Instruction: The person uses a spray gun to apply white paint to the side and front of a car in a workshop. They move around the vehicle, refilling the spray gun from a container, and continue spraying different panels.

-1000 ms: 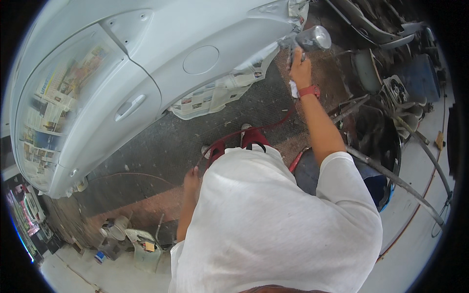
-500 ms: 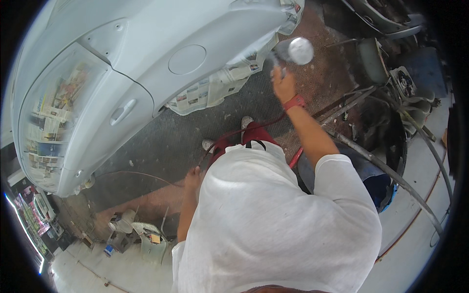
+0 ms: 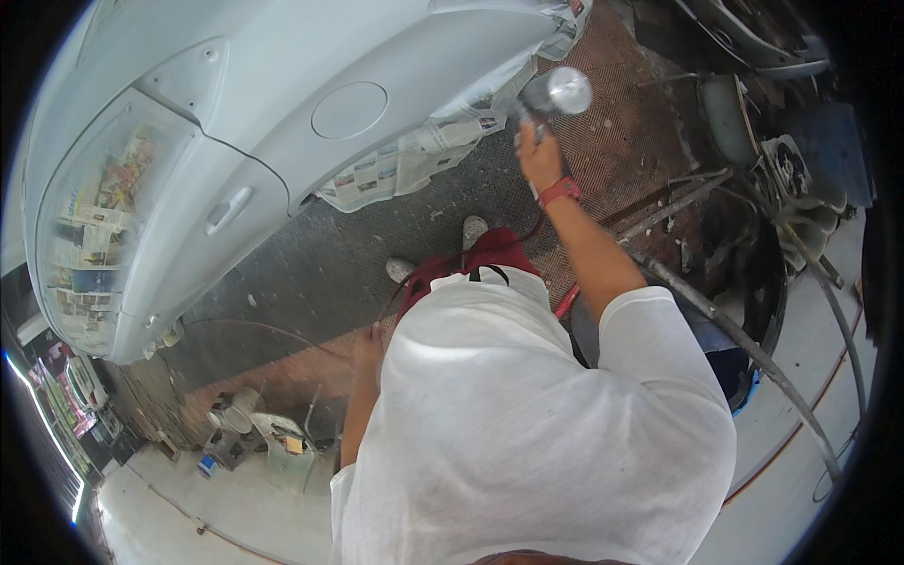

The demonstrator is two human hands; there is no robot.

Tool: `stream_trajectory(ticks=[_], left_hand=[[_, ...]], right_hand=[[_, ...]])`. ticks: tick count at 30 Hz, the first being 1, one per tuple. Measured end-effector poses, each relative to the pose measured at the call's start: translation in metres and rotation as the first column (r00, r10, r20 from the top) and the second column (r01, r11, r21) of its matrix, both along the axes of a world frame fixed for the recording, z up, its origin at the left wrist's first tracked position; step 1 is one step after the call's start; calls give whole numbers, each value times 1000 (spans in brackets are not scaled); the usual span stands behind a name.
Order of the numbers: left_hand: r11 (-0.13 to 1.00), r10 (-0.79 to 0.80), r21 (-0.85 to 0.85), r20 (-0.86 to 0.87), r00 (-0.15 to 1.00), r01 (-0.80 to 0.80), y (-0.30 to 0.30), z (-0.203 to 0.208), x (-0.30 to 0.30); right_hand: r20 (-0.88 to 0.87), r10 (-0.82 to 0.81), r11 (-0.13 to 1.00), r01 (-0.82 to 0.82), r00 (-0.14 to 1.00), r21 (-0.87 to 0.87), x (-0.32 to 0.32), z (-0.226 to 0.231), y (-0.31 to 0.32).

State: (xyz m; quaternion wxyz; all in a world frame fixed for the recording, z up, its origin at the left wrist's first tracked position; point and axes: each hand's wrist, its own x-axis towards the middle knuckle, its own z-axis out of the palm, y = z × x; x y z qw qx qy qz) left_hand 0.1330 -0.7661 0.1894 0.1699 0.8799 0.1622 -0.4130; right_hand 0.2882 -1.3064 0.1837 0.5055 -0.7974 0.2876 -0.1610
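Note:
Out in front on the right, my right hand point(image 3: 540, 160) is wrapped round a spray gun point(image 3: 524, 111), blurred in part, with a silver cup point(image 3: 569, 91) on it. The gun is held off the lower side of a pale grey car body point(image 3: 254, 122), apart from it. My left hand point(image 3: 368, 345) hangs low beside my shirt, closed round a thin reddish air hose point(image 3: 273, 329). That hose trails away to the left on one side of the hand. On the other it rises past my legs toward my right wrist.
Newspaper masking point(image 3: 405, 165) hangs along the car's lower edge, and more covers its window point(image 3: 99, 226). Metal pipes point(image 3: 744, 315), a dark drum and car parts crowd the right. A plastic chair point(image 3: 287, 457) stands at lower left. The floor point(image 3: 282, 282) is dark and textured.
My right hand and the spray gun have shifted slightly left. The whole view has moved a little, and my left hand still keeps the hose.

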Motion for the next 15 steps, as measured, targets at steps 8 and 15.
stream_trajectory(ticks=[8,15], left_hand=[[999,54,3,68,996,-54,-21,6,18],[999,24,-42,84,996,-20,-7,7,2]], right_hand=[[122,-325,918,344,938,-198,30,5,-87],[-20,115,964,-116,993,-240,-2,-21,13]])
